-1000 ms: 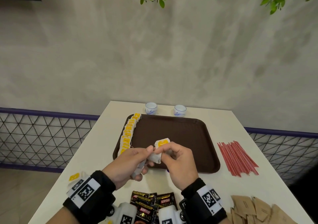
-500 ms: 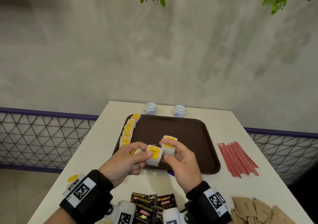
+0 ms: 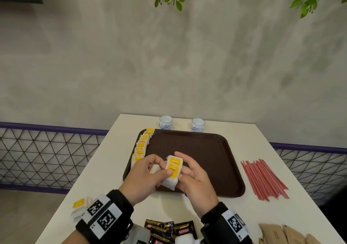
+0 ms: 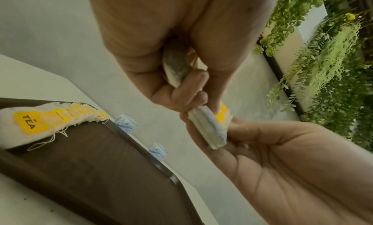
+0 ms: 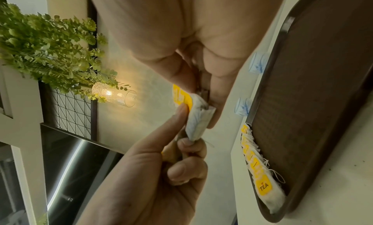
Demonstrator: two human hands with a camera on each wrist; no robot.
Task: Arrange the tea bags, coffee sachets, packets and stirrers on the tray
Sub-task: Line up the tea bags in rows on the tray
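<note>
Both hands hover over the near left part of the brown tray (image 3: 197, 150). My right hand (image 3: 193, 172) grips a small stack of white tea bags with yellow tags (image 3: 173, 168) (image 5: 197, 121). My left hand (image 3: 148, 174) pinches the same stack (image 4: 210, 128), thumb on a yellow tag, and its curled fingers hold another tea bag (image 4: 175, 68). A row of overlapping tea bags (image 3: 141, 146) (image 4: 40, 123) (image 5: 258, 164) lies along the tray's left rim.
Red stirrers (image 3: 262, 178) lie right of the tray. Black coffee sachets (image 3: 169, 230) sit at the near edge, brown packets (image 3: 281, 234) at the near right, loose tea bags (image 3: 79, 205) at the near left. Two small cups (image 3: 165, 121) (image 3: 198, 124) stand behind the tray.
The two tea bags, held apart half a second ago, now overlap as one stack between both hands. My left thumb has moved onto the front yellow tag.
</note>
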